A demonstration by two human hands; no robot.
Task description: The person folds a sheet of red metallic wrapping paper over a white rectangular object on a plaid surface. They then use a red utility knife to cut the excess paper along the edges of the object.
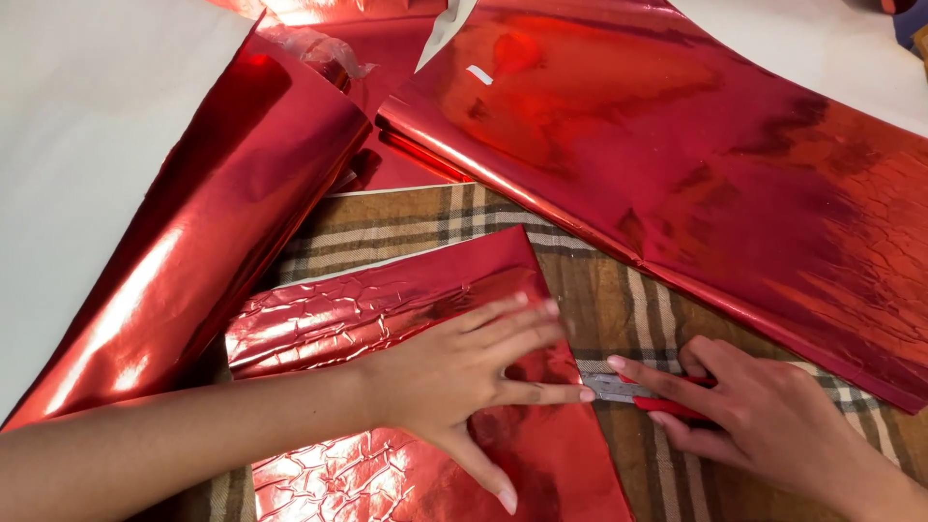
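My left hand (474,372) lies flat with spread fingers on a crinkled sheet of shiny red foil paper (387,300), pressing it onto a brown plaid cloth (619,309). My right hand (764,416) grips a red-handled utility knife (643,394). Its metal blade points left, along the right edge of that sheet and just short of my left fingertips.
A large folded red foil sheet (677,145) spreads across the upper right. Another red foil sheet (213,203) slopes down the left, its white backing (87,126) turned up beside it. More red foil and crumpled clear plastic (319,43) sit at the top centre.
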